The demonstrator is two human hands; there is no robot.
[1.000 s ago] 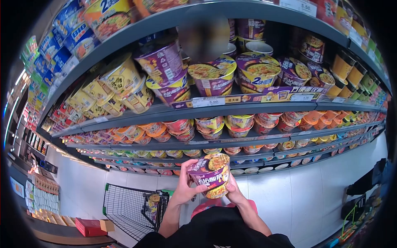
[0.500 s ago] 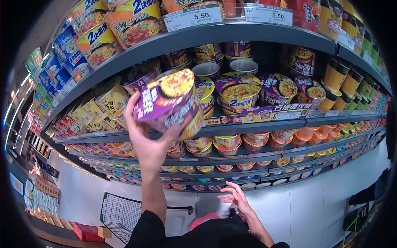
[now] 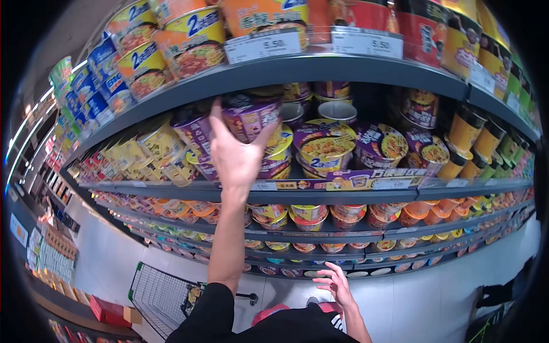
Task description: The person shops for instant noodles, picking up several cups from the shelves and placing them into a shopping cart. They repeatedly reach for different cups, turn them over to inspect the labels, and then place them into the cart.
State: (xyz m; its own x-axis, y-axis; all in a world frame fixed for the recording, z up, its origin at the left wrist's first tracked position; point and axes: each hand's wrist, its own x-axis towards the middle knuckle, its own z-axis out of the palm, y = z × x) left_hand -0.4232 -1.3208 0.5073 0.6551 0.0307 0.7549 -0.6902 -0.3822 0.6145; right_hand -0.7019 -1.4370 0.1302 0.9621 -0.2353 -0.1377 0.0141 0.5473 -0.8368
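Observation:
My left hand (image 3: 237,157) reaches up into the shelf, its thumb and fingers around a purple instant noodle cup (image 3: 251,117). This cup is at the height of the stacked noodle cups, just under the shelf above, and its top is in shadow. Below and beside it are yellow-rimmed noodle cups (image 3: 278,146). To the right stand purple noodle cups (image 3: 326,143) with noodle pictures on their lids. My right hand (image 3: 336,284) hangs low before my body, fingers spread and holding nothing.
A grey shelf edge (image 3: 274,73) with price tags (image 3: 263,47) runs above my left hand. Lower shelves hold rows of noodle cups (image 3: 309,216). A wire shopping cart (image 3: 160,294) stands at lower left. Part of a dark-clothed person (image 3: 503,294) shows at right.
My left hand has carried the noodle cup up and away from me, from in front of the shelf into it. The cup is now more upright. My right hand stays low and open.

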